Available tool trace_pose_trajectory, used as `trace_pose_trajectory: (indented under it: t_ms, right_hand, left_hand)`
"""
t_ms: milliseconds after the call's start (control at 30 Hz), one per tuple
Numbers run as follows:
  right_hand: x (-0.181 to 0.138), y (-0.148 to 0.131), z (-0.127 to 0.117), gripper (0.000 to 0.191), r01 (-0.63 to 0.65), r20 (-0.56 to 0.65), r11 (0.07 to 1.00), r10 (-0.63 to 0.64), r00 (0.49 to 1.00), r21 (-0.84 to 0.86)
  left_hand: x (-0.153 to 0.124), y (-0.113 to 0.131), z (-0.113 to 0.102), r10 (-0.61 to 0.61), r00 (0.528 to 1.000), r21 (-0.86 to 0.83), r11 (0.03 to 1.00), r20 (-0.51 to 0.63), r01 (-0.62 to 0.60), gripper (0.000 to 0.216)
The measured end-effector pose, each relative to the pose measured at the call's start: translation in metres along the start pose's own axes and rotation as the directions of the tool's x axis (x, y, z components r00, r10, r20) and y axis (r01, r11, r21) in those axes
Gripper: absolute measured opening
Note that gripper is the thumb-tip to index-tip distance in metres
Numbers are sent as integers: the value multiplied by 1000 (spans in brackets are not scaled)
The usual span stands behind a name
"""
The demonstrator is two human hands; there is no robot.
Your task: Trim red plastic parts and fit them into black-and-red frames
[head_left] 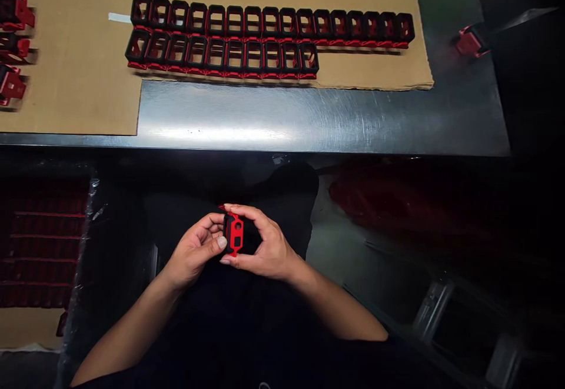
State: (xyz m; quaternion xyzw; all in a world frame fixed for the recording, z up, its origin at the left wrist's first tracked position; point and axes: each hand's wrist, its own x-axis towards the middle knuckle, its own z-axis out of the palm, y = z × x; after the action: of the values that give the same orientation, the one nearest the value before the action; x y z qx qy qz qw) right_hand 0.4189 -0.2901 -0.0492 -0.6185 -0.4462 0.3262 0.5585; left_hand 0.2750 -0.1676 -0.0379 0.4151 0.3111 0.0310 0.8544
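Note:
Below the table's front edge, over my lap, both hands close on one small red and black plastic part (233,234). My left hand (194,252) pinches its left side with thumb and fingers. My right hand (265,245) wraps its top and right side. On the cardboard sheet (79,65) lie two long rows of like black and red parts (269,26), several in each, the front row (223,55) shorter.
The metal table (309,119) has a bare strip before the cardboard. More red parts (13,47) sit at the far left, and one (470,42) at the right. A wrapped bin of red parts (42,242) stands lower left. A dark bag (397,200) lies lower right.

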Motion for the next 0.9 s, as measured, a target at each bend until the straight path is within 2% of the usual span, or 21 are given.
trace_pose_trajectory:
  t_ms: [133,333,600,900]
  right_hand:
    - [-1,1,0,79,28,-17,999,-29,999,-30]
    - [-1,-2,-1,82,-47,-13,998,46,999,-43]
    - [-2,-1,1,84,-118,3,993,118,993,-20]
    - [-1,-3,0,78,-104,-12,992,103,995,-65]
  left_hand:
    - [-1,1,-1,-4,1000,37,999,7,3,38]
    - [-1,2,1,-45,997,-16,999,55,45,37]
    - [0,0,-1,-72,997,-30,997,29,73,38]
    - [4,-1,-1,-72,997,-29,997,21,72,40]
